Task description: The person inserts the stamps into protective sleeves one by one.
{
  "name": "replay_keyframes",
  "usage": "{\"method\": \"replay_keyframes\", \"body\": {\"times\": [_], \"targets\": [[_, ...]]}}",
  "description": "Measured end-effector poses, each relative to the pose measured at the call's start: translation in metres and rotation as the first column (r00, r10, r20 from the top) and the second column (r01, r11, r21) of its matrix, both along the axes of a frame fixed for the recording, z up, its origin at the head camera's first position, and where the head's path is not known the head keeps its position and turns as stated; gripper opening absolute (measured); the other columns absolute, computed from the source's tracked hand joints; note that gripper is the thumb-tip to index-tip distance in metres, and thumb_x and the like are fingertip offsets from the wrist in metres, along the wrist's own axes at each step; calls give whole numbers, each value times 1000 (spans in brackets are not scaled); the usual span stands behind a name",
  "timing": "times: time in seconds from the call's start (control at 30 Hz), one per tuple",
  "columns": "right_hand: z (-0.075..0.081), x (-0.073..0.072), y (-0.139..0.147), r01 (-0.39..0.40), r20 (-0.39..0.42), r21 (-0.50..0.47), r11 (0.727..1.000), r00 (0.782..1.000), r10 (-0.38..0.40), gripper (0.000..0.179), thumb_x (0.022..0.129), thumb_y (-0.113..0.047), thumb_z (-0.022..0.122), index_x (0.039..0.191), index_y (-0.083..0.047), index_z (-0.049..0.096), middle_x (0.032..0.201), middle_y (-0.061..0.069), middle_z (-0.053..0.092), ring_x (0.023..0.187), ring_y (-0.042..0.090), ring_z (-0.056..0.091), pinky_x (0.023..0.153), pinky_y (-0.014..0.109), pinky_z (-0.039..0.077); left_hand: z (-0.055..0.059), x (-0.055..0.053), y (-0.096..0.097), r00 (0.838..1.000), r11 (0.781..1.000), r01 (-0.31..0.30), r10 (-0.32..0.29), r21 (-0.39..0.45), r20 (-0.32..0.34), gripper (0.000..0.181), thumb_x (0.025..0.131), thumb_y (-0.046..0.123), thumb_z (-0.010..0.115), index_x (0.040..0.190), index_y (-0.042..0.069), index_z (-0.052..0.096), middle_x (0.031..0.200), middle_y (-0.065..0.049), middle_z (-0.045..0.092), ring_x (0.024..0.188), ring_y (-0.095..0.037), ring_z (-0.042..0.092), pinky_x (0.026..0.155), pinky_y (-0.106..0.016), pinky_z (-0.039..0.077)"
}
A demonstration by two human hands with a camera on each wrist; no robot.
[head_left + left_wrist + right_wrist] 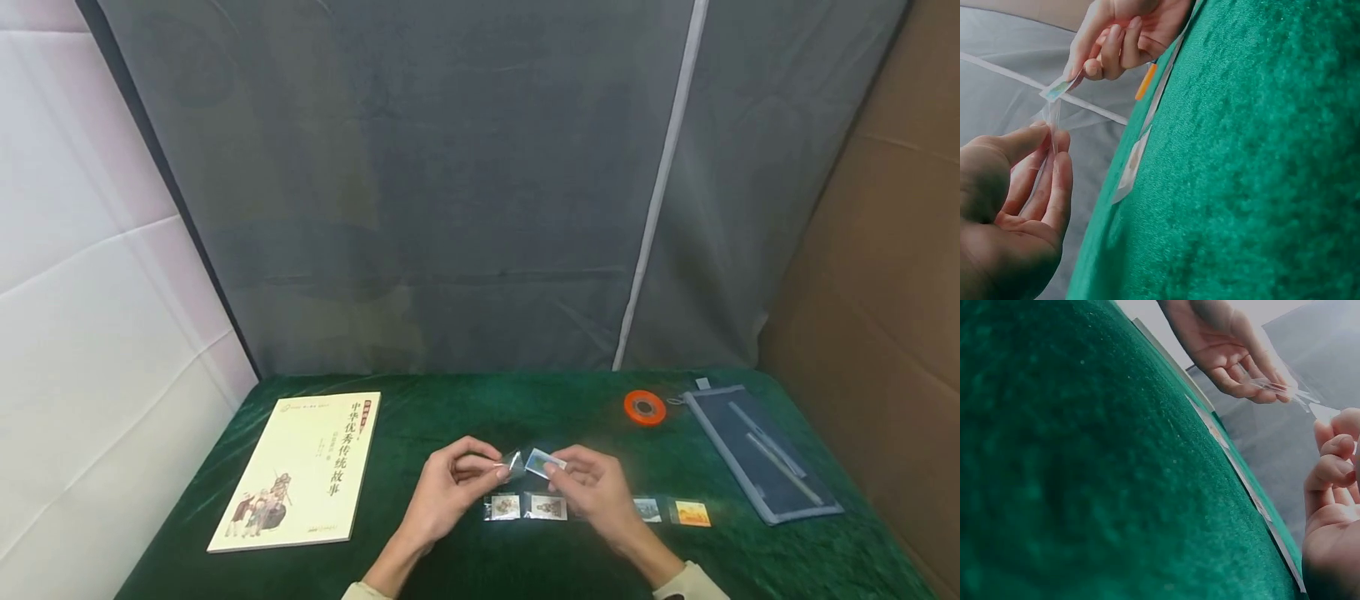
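My left hand (452, 486) pinches a small clear plastic sleeve (514, 463) between thumb and fingers. In my right hand (597, 490) a blue-and-white postage stamp (543, 462) is held by thumb and forefinger. The left wrist view shows the stamp (1055, 91) right at the mouth of the sleeve (1054, 125); whether its edge is inside, I cannot tell. Both are held above the green cloth. Below the hands lies a row of sleeved stamps: one brownish (506, 506), another brownish (548, 507), a bluish one (647, 510) and an orange one (692, 512). My right hand hides the row's middle.
A cream book (300, 471) with Chinese characters lies at the left. Toward the back right is an orange-red ring-shaped roll (645, 407). A dark mesh zip pouch (763, 454) with slim tools inside lies at the right. Grey fabric (450, 208) hangs behind the table.
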State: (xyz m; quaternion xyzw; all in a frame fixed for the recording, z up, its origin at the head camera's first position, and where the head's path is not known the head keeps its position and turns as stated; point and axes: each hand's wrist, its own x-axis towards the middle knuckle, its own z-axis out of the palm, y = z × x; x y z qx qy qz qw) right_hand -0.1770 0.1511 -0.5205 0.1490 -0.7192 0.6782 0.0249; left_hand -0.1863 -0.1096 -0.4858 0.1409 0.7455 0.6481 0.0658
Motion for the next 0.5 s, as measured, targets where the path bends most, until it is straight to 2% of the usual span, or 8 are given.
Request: {"method": "replay_keyframes", "body": {"times": [0.13,0.3,0.5], "targets": [[0,-1,1,-11,7,-27,1000,1000,11,13,104,-13,72,110,-2,75,78,14,73,50,3,51,43,23,43,0,-1,-1,1000,1000,6,-6,5,13,38,95,25,86,121,1,71,105,-10,84,101,-19,82,87,-26,63],[-1,-1,2,-28,21,-44,999,999,29,13,104,-13,72,109,-1,75,79,27,69,48,3,49,42,21,40,1,1,0,1000,1000,17,-18,8,15,37,96,24,86,121,1,71,106,-11,84,100,-19,82,87,-26,63],[-2,0,1,-65,3,-32,997,998,65,11,104,-11,72,108,-1,75,75,25,68,47,1,48,41,22,39,1,2,1,999,999,39,-39,-9,14,36,96,24,85,120,1,72,105,-11,84,99,-20,82,84,-25,62]]}}
